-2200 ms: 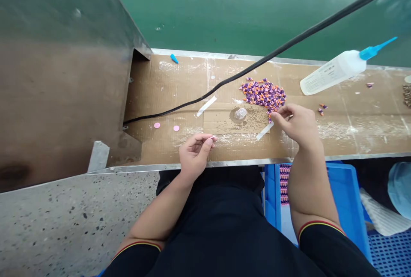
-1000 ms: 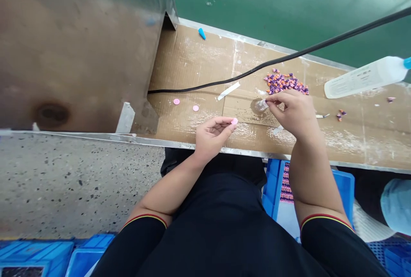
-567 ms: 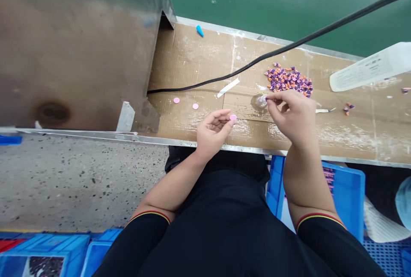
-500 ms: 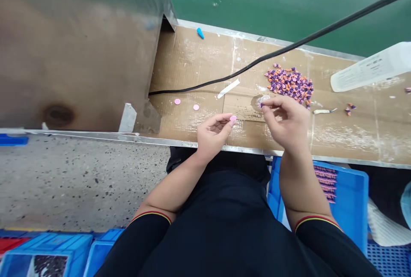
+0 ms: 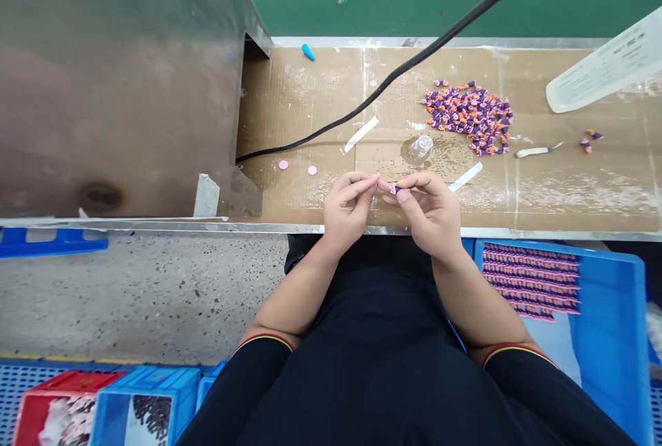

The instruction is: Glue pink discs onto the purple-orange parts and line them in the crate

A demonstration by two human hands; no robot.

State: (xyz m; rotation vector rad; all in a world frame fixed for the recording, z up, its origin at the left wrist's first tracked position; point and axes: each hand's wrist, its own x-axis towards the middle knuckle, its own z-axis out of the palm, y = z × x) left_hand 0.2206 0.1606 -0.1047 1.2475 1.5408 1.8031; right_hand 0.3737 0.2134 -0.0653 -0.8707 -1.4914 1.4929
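Note:
My left hand (image 5: 349,211) and my right hand (image 5: 432,215) meet fingertip to fingertip near the cardboard's front edge. Between the right thumb and fingers is a small purple-and-pink piece (image 5: 394,189). The left hand pinches a pink disc, now mostly hidden by its fingertips. Beyond the hands stands a small clear cup (image 5: 420,147) on a wet patch. A pile of purple, pink and orange pieces (image 5: 470,115) lies behind it to the right. Two loose pink discs, a nearer one (image 5: 312,170) and another (image 5: 283,165), lie left of my hands.
A black cable (image 5: 393,77) crosses the cardboard (image 5: 569,184). A metal box (image 5: 129,87) stands left, a white bottle (image 5: 600,67) right. White strips (image 5: 360,134), a thin-tipped tool (image 5: 536,151) and a blue tip (image 5: 307,52) lie about. Below right, a blue tray (image 5: 613,308) holds rows of pieces.
My right hand has moved left and toward me from the clear cup, carrying the purple-and-pink piece to my left hand. The view has shifted, showing more of the blue tray.

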